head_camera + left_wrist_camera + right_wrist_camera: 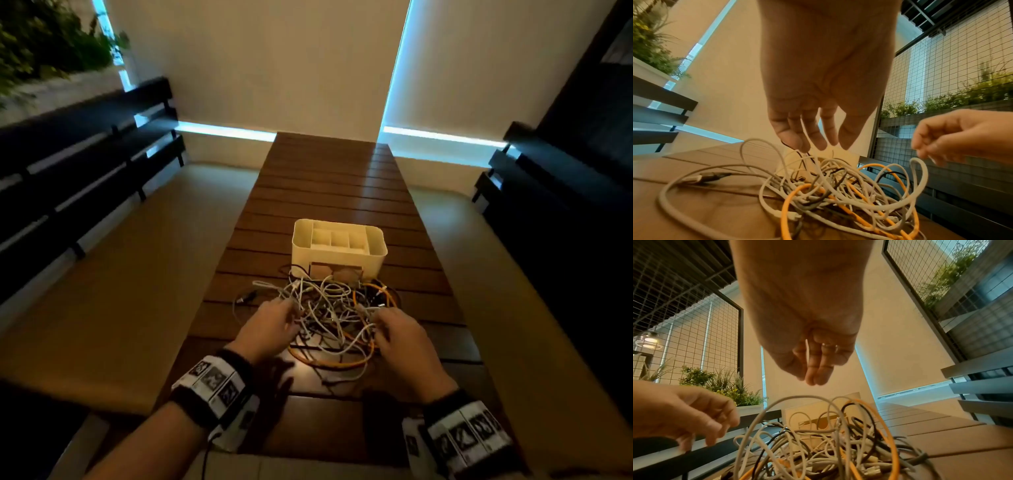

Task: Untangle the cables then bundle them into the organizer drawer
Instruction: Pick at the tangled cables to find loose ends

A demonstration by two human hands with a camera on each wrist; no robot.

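Observation:
A tangle of white, grey, black and orange cables [329, 318] lies on the wooden table [329, 178], right in front of the white organizer [339, 246]. The organizer's drawer front [337, 272] faces the pile. My left hand [274, 322] hangs over the pile's left side, fingers pointing down, with a thin white cable [807, 134] running up between them. My right hand [400, 332] is at the pile's right side. Its thumb and fingers [809, 369] pinch a thin white cable [807, 348]. An orange cable [785, 207] loops through the heap.
A dark plug [713, 176] on a grey lead sticks out at the pile's left. Dark slatted benches [85, 154] with beige cushions [120, 274] flank the table on both sides. Bare tabletop stretches behind the organizer.

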